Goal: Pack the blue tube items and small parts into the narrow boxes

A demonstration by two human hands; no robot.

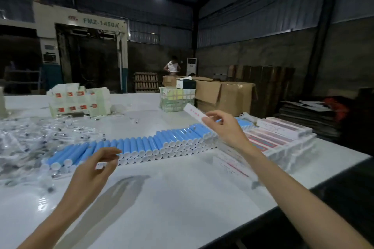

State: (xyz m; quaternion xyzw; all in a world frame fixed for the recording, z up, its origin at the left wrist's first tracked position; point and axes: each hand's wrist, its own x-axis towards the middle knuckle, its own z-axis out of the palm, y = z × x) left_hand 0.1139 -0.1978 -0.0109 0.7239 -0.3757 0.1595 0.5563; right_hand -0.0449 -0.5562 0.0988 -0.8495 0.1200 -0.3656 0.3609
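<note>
A long stack of blue tubes with white caps lies across the white table. My right hand is raised above the stack's right end and pinches a narrow white box with red marks, tilted up to the left. My left hand hovers in front of the stack's left end, fingers loosely curled, with a small white thing at the fingertips; whether it is held is unclear. Small parts in clear bags are heaped at the left. Flat narrow boxes are piled at the right.
Bundles of packed white boxes and a wrapped green pack stand at the table's far side. Brown cartons sit beyond the table. The table's right edge runs diagonally. A person stands far back.
</note>
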